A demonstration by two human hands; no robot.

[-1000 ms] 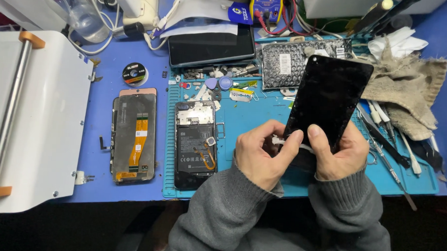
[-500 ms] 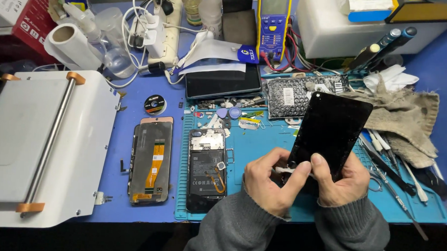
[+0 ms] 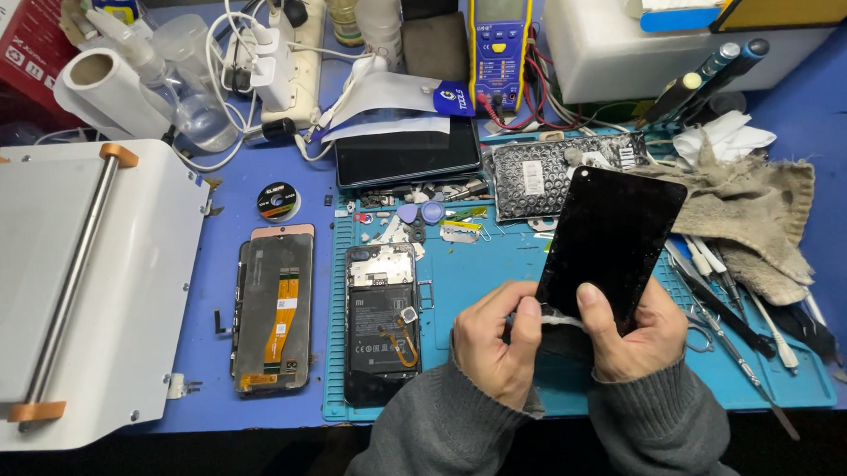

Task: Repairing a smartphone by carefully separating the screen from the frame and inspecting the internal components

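A white laminating machine [image 3: 74,291] is seen at nine o'clock on the blue table [image 3: 837,215]. The teal mat [image 3: 497,269] is placed at the centre, with an opened phone [image 3: 381,323] on it. The black screen panel [image 3: 611,240] is held above the mat, its long axis tilted toward one o'clock. Its lower end is gripped by the right hand [image 3: 631,330], thumb on the glass. The left hand [image 3: 495,342] is closed on a white cloth piece [image 3: 557,318] at the lower edge, equally near.
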